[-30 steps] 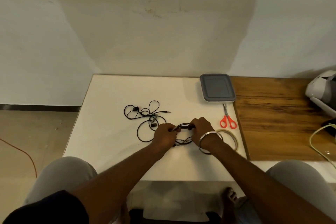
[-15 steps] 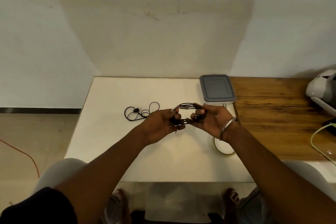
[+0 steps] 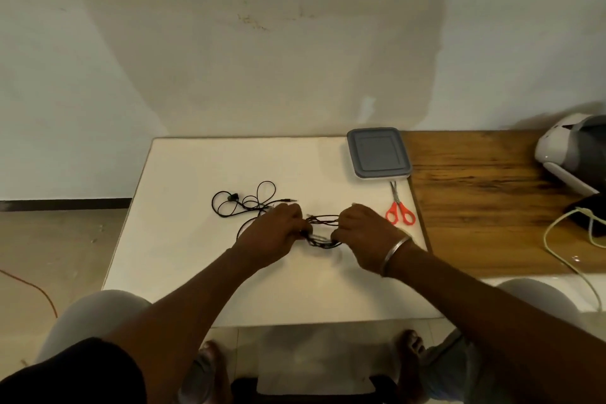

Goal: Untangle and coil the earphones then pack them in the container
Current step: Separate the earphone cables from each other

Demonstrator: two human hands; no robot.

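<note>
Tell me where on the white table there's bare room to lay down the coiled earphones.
Free: the near strip of the white table and its left edge. Crowded: loose earphone cable by the left hand; scissors and lidded container beyond the right hand.

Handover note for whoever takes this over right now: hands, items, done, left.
Left hand and right hand: each closed on one end of a coiled black earphone bundle, low over the white table.
Second earphone: loose and tangled on the table, left of the hands.
Container: far right corner, lid on.
Done: one set coiled.
Left: open the container, pack, untangle and coil the second set.
</note>
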